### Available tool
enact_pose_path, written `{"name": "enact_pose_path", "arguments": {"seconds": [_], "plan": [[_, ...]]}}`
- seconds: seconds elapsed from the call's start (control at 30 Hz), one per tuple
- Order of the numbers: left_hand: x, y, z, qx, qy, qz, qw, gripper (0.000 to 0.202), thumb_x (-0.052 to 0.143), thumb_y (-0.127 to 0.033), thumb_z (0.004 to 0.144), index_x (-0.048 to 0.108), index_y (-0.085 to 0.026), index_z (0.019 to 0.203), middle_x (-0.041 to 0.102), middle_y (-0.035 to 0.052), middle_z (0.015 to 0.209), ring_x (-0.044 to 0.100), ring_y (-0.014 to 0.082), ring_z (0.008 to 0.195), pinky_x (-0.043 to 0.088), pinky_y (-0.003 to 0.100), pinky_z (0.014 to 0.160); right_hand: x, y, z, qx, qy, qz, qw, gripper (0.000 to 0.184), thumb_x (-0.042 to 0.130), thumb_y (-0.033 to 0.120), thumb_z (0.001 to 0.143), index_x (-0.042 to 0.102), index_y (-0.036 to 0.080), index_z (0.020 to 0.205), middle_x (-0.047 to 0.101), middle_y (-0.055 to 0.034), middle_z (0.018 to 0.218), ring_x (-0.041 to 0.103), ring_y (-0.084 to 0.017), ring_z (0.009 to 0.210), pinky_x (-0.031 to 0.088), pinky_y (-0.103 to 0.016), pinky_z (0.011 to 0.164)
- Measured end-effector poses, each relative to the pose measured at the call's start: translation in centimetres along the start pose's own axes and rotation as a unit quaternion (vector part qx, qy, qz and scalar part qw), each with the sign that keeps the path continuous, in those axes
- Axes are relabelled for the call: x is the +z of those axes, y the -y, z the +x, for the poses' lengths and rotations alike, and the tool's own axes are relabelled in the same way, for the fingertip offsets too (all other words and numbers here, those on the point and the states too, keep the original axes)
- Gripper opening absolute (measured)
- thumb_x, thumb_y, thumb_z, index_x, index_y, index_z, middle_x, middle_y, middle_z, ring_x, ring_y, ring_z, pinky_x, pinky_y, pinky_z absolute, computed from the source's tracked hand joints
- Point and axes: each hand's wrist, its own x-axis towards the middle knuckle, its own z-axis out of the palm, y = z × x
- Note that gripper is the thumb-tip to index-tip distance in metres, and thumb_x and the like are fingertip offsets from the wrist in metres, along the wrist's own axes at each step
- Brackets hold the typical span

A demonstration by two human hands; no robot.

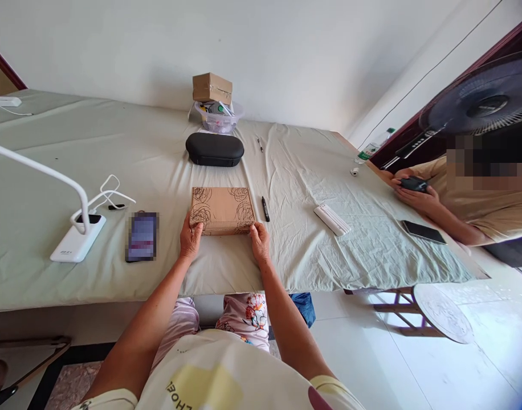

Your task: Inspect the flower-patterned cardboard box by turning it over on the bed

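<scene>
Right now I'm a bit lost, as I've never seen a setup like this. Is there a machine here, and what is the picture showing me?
No robot here, just a person's bare hands. The single picture comes from a camera worn on that person's head, looking forward and down. The left hand and right hand hold a patterned cardboard box by its near corners. On the pale green tablecloth, a black marker pen lies right of the box and a black carrying case sits beyond it. Off to the left are a smartphone, its screen blurred, and a white power bank. At far right, another person's hands hold a dark object I can't identify.
</scene>
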Motion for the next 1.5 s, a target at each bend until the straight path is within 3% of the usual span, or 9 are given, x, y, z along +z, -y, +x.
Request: {"name": "enact_pose_path", "arguments": {"seconds": [0.17, 0.37, 0.57, 0.77, 1.0, 1.3, 1.5], "plan": [[0.2, 0.4, -0.1, -0.021, -0.018, -0.006, 1.0, 0.077, 0.066, -0.067, 0.09, 0.055, -0.016, 0.146, 0.067, 0.0174, 0.142, 0.066, 0.0309, 0.133, 0.051, 0.043, 0.118, 0.0, -0.2, -0.1, -0.005, 0.009, 0.019, 1.0, 0.047, 0.063, 0.066, 0.092, 0.068, 0.021, 0.103, 0.067, -0.005, 0.091, 0.061, -0.02, 0.081, 0.053, -0.036, 0.079], [0.5, 0.7, -0.1, -0.042, -0.018, -0.009, 0.999, 0.09, 0.087, -0.041, 0.074, 0.047, -0.02, 0.152, 0.065, 0.0163, 0.146, 0.065, 0.0303, 0.136, 0.049, 0.046, 0.122, 0.3, -1.0, -0.1, -0.014, 0.025, 0.038, 0.999, 0.039, 0.068, 0.059, 0.089, 0.067, 0.022, 0.103, 0.068, -0.0053, 0.096, 0.064, -0.02, 0.086, 0.055, -0.036, 0.083], [0.6, 1.3, 0.0, -0.057, -0.023, 0.005, 0.998, 0.096, 0.086, -0.029, 0.075, 0.039, -0.022, 0.158, 0.067, 0.0148, 0.146, 0.064, 0.0285, 0.139, 0.048, 0.047, 0.123, 1.5, -0.9, 1.8, -0.022, 0.019, 0.046, 0.998, 0.034, 0.067, 0.053, 0.089, 0.067, 0.023, 0.105, 0.069, -0.0074, 0.103, 0.065, -0.021, 0.094, 0.056, -0.033, 0.079], [0.6, 1.0, 0.0, -0.076, -0.034, 0.06, 0.995, 0.09, 0.083, -0.027, 0.077, 0.042, -0.021, 0.157, 0.064, 0.0152, 0.151, 0.063, 0.0307, 0.14, 0.047, 0.047, 0.123, 2.1, -0.8, 4.0, -0.031, 0.02, 0.047, 0.998, 0.032, 0.066, 0.048, 0.088, 0.069, 0.022, 0.106, 0.071, -0.0077, 0.103, 0.066, -0.022, 0.094, 0.057, -0.035, 0.083], [0.7, 0.4, -0.2, -0.11, -0.032, 0.129, 0.985, 0.09, 0.082, -0.029, 0.078, 0.042, -0.022, 0.159, 0.069, 0.0144, 0.143, 0.07, 0.0335, 0.128, 0.056, 0.045, 0.111, 1.5, -1.8, 3.9, -0.022, 0.026, 0.037, 0.999, 0.03, 0.064, 0.044, 0.086, 0.069, 0.022, 0.105, 0.072, -0.0067, 0.1, 0.066, -0.022, 0.092, 0.056, -0.039, 0.088], [0.5, 0.7, -0.2, -0.088, -0.016, 0.074, 0.993, 0.084, 0.074, -0.037, 0.085, 0.037, -0.021, 0.159, 0.063, 0.0144, 0.152, 0.06, 0.0294, 0.142, 0.048, 0.043, 0.122, 1.6, -1.8, 3.5, -0.015, 0.049, 0.053, 0.997, 0.028, 0.065, 0.042, 0.084, 0.068, 0.022, 0.104, 0.07, -0.0055, 0.098, 0.064, -0.021, 0.089, 0.054, -0.033, 0.078], [0.4, 1.2, -0.3, -0.067, -0.028, 0.044, 0.996, 0.073, 0.074, -0.049, 0.086, 0.048, -0.021, 0.148, 0.069, 0.0151, 0.14, 0.064, 0.0311, 0.136, 0.048, 0.048, 0.122, 1.3, -1.7, 3.1, -0.016, 0.049, 0.065, 0.997, 0.038, 0.069, 0.052, 0.086, 0.068, 0.023, 0.111, 0.07, -0.0059, 0.102, 0.065, -0.021, 0.093, 0.055, -0.036, 0.085]]}}
